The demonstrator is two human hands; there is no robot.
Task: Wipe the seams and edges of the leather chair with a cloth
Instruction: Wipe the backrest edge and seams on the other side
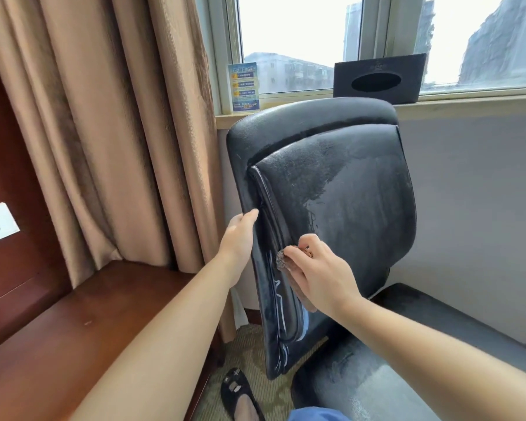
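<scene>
The black leather chair (346,189) faces me, its backrest upright and its seat (386,369) at the lower right. My left hand (239,235) grips the backrest's left edge, thumb on the front and fingers hidden behind. My right hand (319,275) holds a bunched brown cloth (283,259) and presses it into the piped seam that runs down the left side of the backrest cushion. Most of the cloth is hidden under my palm. Damp streaks show on the leather.
A wooden desk (73,329) stands at the left under tan curtains (119,132). On the window sill (468,104) behind the chair stand a dark tissue box (378,79) and a blue card (243,86). My black shoe (240,396) rests on the patterned carpet.
</scene>
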